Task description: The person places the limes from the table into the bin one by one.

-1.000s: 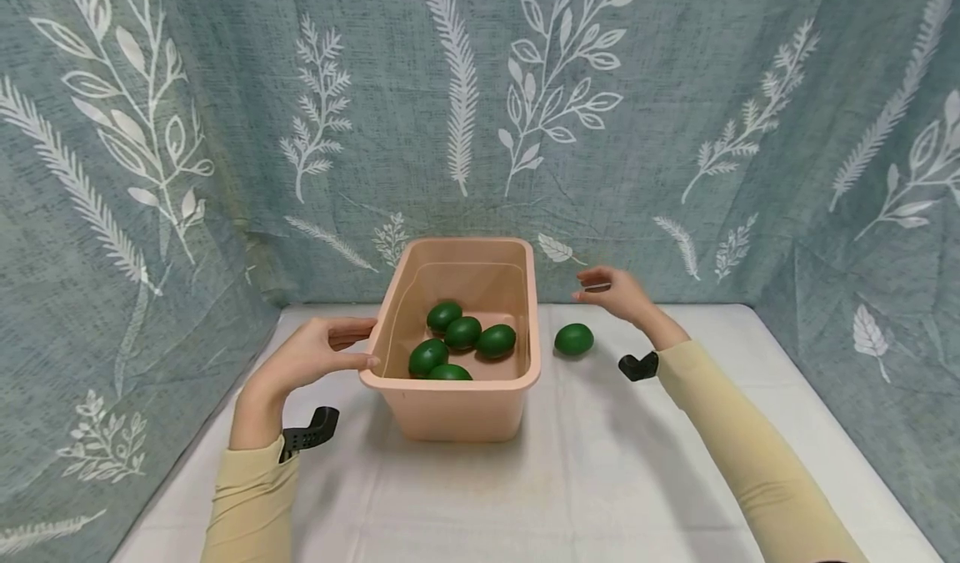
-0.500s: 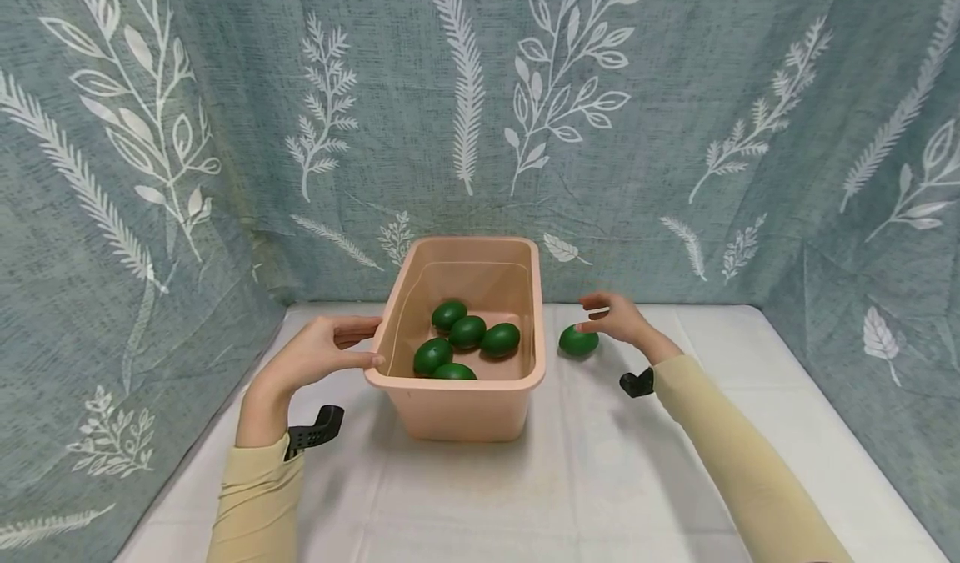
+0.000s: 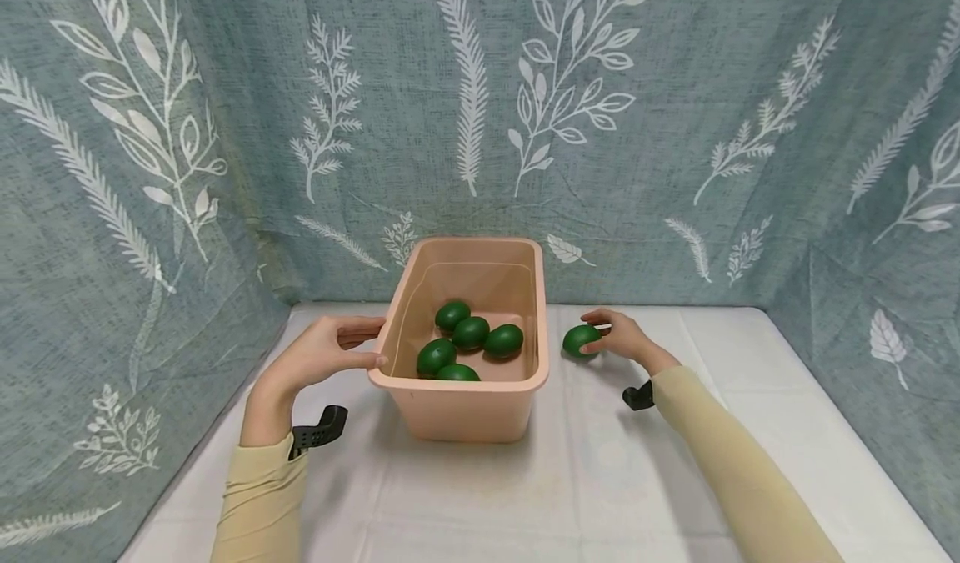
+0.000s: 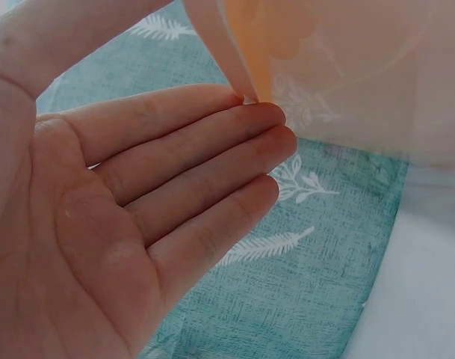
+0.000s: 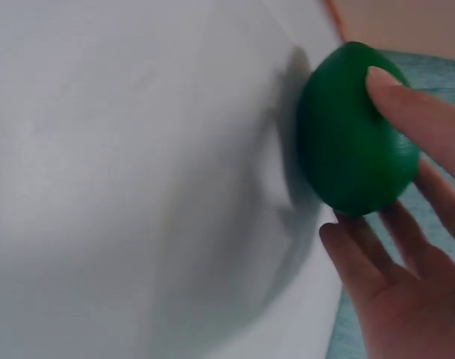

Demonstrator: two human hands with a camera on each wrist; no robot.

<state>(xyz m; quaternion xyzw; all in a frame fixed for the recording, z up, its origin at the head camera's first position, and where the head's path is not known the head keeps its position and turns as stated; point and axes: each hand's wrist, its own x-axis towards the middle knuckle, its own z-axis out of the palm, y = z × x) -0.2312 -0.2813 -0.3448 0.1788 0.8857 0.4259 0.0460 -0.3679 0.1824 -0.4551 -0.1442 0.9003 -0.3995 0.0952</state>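
My left hand point(image 3: 318, 350) rests at the left side of a pink plastic bin point(image 3: 461, 413), its thumb tip on the rim near the front corner. In the left wrist view its fingers point(image 4: 212, 161) are straight, tips right at the rim point(image 4: 231, 56). Beside the bin on the right, my right hand point(image 3: 622, 338) holds a dark green egg-shaped fruit point(image 3: 577, 342) between thumb and fingers. The right wrist view shows the thumb pressed on the glossy green fruit point(image 5: 354, 142), with fingers around its far side. Several similar green fruits point(image 3: 470, 334) lie inside the bin.
A white cloth point(image 3: 570, 496) covers the table. Blue-green curtains point(image 3: 420, 129) with white leaf prints enclose its back and sides. A black wrist camera point(image 3: 322, 429) sits on the left wrist, another black wrist camera point(image 3: 639, 396) on the right.
The right hand has come down from above the table onto the green fruit and now grips it. The left hand has kept its place at the bin's rim; the head view has shifted slightly.
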